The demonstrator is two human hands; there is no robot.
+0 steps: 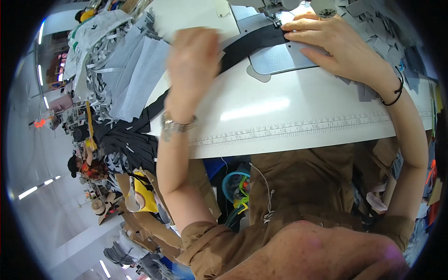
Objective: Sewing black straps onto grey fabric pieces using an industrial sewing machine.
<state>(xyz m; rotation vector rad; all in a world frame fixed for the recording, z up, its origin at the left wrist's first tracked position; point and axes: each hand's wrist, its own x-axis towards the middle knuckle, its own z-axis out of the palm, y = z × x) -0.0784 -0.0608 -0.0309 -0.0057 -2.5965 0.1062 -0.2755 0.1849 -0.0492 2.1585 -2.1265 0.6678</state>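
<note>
Black fabric strip [252,43] runs from under the presser foot [276,19], across the bright metal bed plate [284,58], then down-left over the white table [280,95], passing behind the left hand [193,65]. Looks light and limp, pliable, not fragile; I'd expect it to slide easily on the smooth plate and bend or ruck if pushed rather than pulled. Best hold: flat fingertips just beside the foot, plus a light pinch on the free length to the left.

Right hand [333,44]: open, fingers spread, fingertips on or right at the strip's end beside the foot. Left hand: over the strip's left run, motion-blurred; can't tell if it's closed on fabric or just above it.

Around: stacked grey panels [140,70] at the table's left, dark cloth pile [128,140] at the left edge, apparently meeting the strip's tail, so drag or a snag is possible there. Grey scraps [373,21] crowd the right beyond the right hand. Machine head [280,5] limits finger room at the foot.
</note>
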